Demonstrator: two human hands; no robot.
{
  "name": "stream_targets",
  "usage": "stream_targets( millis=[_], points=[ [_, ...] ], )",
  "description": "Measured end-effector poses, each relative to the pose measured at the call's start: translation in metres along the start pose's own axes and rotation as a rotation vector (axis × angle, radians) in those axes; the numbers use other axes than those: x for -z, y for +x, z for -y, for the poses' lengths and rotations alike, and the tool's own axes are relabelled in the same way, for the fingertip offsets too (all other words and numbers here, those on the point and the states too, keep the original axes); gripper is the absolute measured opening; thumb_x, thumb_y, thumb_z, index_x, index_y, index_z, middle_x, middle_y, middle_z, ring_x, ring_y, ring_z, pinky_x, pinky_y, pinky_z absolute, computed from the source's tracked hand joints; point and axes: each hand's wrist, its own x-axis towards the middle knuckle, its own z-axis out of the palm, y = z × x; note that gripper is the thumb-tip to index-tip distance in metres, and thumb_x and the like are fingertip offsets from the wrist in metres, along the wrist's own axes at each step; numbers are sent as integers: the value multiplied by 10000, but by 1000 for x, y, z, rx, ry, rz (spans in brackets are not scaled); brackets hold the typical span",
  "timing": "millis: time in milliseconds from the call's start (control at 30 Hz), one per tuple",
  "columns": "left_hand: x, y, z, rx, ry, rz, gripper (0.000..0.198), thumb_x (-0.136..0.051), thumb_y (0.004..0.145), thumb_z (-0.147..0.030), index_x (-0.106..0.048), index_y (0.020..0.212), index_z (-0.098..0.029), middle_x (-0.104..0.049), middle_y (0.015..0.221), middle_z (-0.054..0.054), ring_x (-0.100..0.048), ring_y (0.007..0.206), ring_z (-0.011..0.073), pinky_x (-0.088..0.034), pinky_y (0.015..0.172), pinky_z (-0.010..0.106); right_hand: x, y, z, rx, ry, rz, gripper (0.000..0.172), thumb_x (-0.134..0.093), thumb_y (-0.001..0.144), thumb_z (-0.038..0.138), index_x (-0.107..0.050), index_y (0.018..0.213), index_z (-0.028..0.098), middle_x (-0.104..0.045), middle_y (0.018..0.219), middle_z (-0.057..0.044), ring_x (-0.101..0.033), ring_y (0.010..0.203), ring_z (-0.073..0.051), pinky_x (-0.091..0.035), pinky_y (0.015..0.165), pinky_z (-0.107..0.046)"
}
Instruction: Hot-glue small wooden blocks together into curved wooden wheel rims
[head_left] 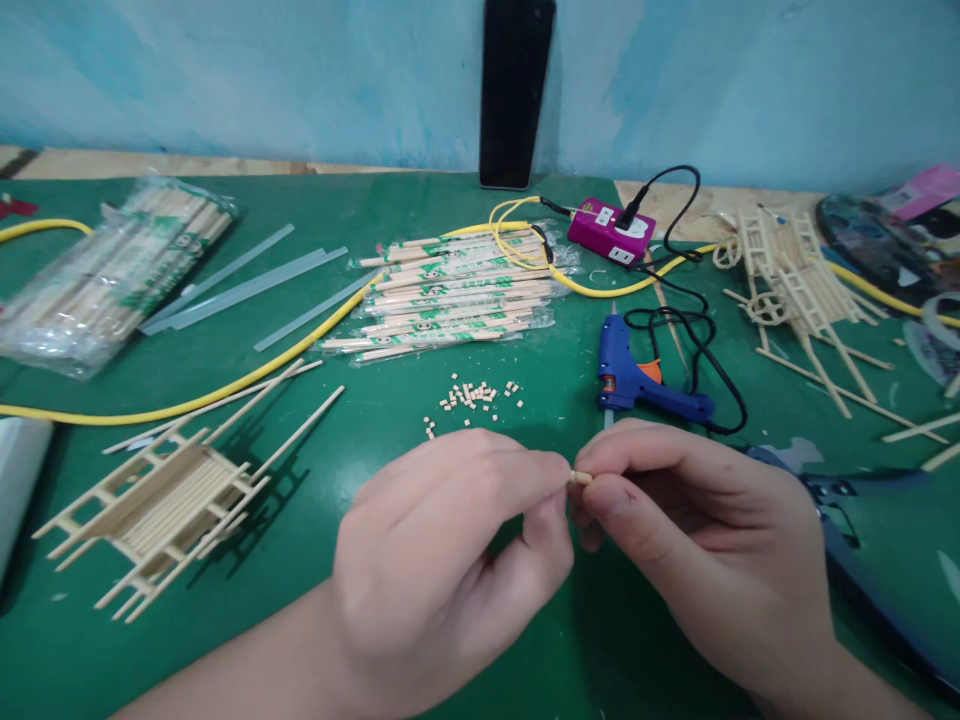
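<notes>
Close together at the lower middle, both hands pinch around a short piece of pale wood (581,478). My right hand (697,550) grips the piece between thumb and forefinger. My left hand (457,550) has its thumb and forefinger pressed together at the piece's left end; whatever they hold is hidden. Small cut wooden bits (472,395) are scattered just beyond my left hand. A blue glue gun (630,378) lies beyond my right hand, its nozzle pointing away. To the left stands a small cart-like frame of sticks (172,500).
Wrapped chopsticks (457,300) lie mid-table, a bagged bundle (120,270) and glue sticks (262,285) at left. A purple power strip (613,230), yellow cable (277,375), upright phone (516,95), stick model (795,280) and blue-handled tool (862,580) are also around.
</notes>
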Motion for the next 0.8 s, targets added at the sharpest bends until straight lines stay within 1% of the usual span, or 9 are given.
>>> stream_targets(
  millis=[67,167,333,433,533,600,667,733,800],
  points=[
    [0,2,-1,32,-21,-6,285,-690,885,-18,-745,927,-294,-864,749,-22,-819,623,184,-708,672,289,0,0,0,6,5,2,139,-792,967,117,-813,900,237,-808,784,30,-720,604,-102,-600,542,-193],
    [0,3,-2,35,-29,-13,292,-687,885,-16,-759,926,-296,-864,748,-19,-817,618,188,-707,666,294,-1,1,0,4,-4,9,134,-798,971,121,-819,910,239,-807,788,24,-726,614,-107,-596,541,-194],
    [-2,-4,1,65,-66,-11,288,-692,907,-22,-755,967,-296,-868,793,-22,-814,665,177,-694,697,301,0,-3,-3,19,0,-3,132,-814,972,123,-831,938,250,-814,820,15,-741,635,-120,-613,567,-208],
    [-4,-9,3,160,-108,-86,250,-740,910,-49,-765,976,-289,-858,852,-25,-798,711,168,-680,716,299,1,-7,-7,9,34,-28,133,-780,1029,155,-843,1005,269,-807,854,12,-743,653,-121,-621,587,-211],
    [-5,-8,4,302,-165,-161,233,-777,902,-46,-789,972,-268,-835,850,-30,-789,706,154,-668,676,264,0,-8,-11,-5,17,-67,193,-698,1084,153,-836,1055,285,-794,872,16,-747,674,-119,-631,615,-213],
    [-5,-6,4,392,-240,-187,205,-787,914,-53,-791,974,-249,-830,818,-36,-798,678,137,-665,637,219,-2,-6,-12,47,-58,-79,212,-694,1053,108,-818,1052,280,-791,881,17,-747,690,-120,-627,631,-221],
    [-5,-3,4,480,-323,-206,154,-798,936,-83,-788,966,-233,-840,800,-32,-814,664,133,-673,623,189,-3,-3,-12,147,-149,-61,214,-742,968,72,-794,1036,268,-792,881,11,-752,713,-141,-627,645,-252],
    [-5,-1,4,549,-392,-208,108,-815,949,-119,-791,958,-224,-861,810,-16,-839,684,149,-694,631,185,-6,0,-12,256,-224,-28,223,-805,886,80,-769,1017,257,-793,852,5,-746,700,-162,-625,632,-283],
    [-6,0,4,581,-449,-204,87,-828,956,-140,-797,960,-221,-882,837,-3,-864,725,165,-714,661,189,-8,2,-11,344,-288,-11,231,-860,851,118,-751,1007,248,-798,826,-2,-749,688,-174,-631,625,-294]
  ],
)
